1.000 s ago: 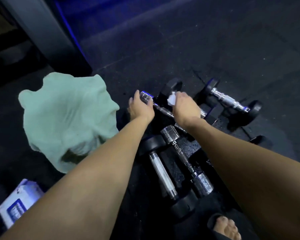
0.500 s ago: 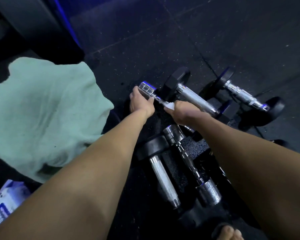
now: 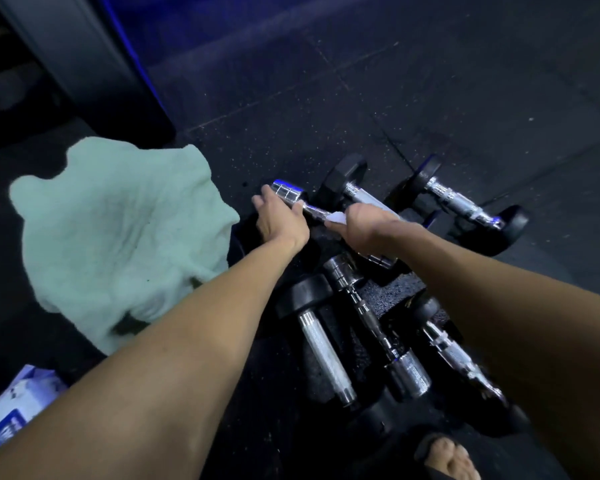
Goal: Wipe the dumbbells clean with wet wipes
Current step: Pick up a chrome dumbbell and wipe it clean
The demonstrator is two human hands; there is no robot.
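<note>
— Since half a second ago, what has moved?

— Both hands sit a touch farther up the view, and the wipes pack (image 3: 13,410) at 8 o'clock shows more of itself. The right hand (image 3: 368,228) keeps the white wet wipe (image 3: 336,217) pressed on the thin chrome bar (image 3: 314,212), just as before.

— What is hard to see?

— The right hand's fingers are curled under and hidden; they are closed on the wipe, only a corner of which pokes out. The left hand (image 3: 279,220) has its fingers wrapped around the bar's chrome end (image 3: 286,192); the bar's other end disappears beneath the right wrist. Forearms cover parts of the dumbbells (image 3: 326,351) lying at 5 o'clock on the dark floor (image 3: 430,81). Whether the pack is open, I cannot tell; it is cut off by the frame edge.

— And elsewhere?

— Two more black-headed dumbbells (image 3: 465,206) lie at 2 o'clock, just beyond the hands. A pale green towel (image 3: 118,237) is spread at 9 o'clock. Toes in a sandal (image 3: 447,459) are cut off at 6 o'clock.
</note>
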